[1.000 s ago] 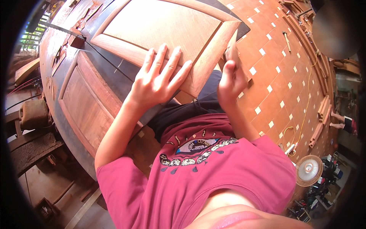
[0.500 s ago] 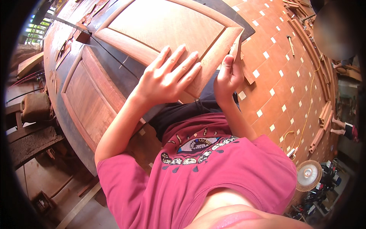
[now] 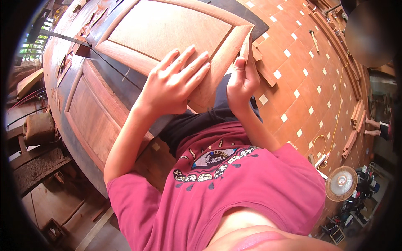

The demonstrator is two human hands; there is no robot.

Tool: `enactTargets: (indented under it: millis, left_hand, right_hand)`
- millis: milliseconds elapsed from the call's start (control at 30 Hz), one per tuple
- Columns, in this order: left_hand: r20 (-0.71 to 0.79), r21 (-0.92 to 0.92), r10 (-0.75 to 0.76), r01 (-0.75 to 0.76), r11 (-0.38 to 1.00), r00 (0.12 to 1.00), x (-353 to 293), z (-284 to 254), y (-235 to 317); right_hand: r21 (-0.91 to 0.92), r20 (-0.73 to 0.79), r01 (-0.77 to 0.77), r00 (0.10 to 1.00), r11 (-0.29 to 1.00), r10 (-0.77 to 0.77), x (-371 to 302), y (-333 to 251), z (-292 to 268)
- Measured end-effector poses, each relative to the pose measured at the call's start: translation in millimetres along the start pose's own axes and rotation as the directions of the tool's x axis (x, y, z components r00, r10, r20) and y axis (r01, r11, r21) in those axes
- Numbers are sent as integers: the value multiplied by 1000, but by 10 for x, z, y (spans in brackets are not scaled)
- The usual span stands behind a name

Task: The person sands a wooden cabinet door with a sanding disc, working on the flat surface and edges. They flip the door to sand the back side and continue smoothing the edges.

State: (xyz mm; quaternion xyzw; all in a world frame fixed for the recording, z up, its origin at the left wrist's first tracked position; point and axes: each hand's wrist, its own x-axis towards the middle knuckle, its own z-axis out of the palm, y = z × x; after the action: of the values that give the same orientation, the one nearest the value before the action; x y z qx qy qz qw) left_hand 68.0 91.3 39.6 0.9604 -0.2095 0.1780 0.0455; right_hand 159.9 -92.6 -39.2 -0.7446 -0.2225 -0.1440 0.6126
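A framed wooden door panel (image 3: 167, 29) with a pale raised centre lies in front of me, its near corner over my lap. My left hand (image 3: 167, 85) rests on the near end of the panel, palm down and fingers stretched out. At the panel's right edge, my right hand (image 3: 243, 85) is closed with the thumb up. It pinches a thin, bent tan sheet (image 3: 247, 47) that looks like sandpaper, against the side of the frame. The fingers behind the sheet are hidden.
A second, darker wooden panel (image 3: 98, 106) lies on the dark worktable to the left. A small wood block (image 3: 81, 47) sits at the far left beside a long, thin dark strip. On the tiled floor are a hammer (image 3: 314, 41), wood strips (image 3: 354, 125), a yellow cord and a fan (image 3: 341, 183).
The view has shifted a little, so the panel and both hands appear farther left. My right hand sits slightly nearer to me along the panel's edge; both hands keep their poses.
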Motion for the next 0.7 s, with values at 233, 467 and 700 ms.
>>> enactTargets:
  millis: [233, 467, 700]
  left_hand:
    - [24, 64, -30, 29, 998, 999, 52, 45, 172]
    - [-95, -28, -2, -1, 1000, 995, 128, 136, 493]
    - [-82, 11, 52, -51, 999, 995, 146, 328, 574]
  right_hand:
    - [99, -54, 132, 990, 986, -127, 66, -38, -91]
    - [116, -105, -3, 994, 993, 15, -25, 34, -346]
    - [67, -144, -66, 987, 996, 75, -161, 263, -511]
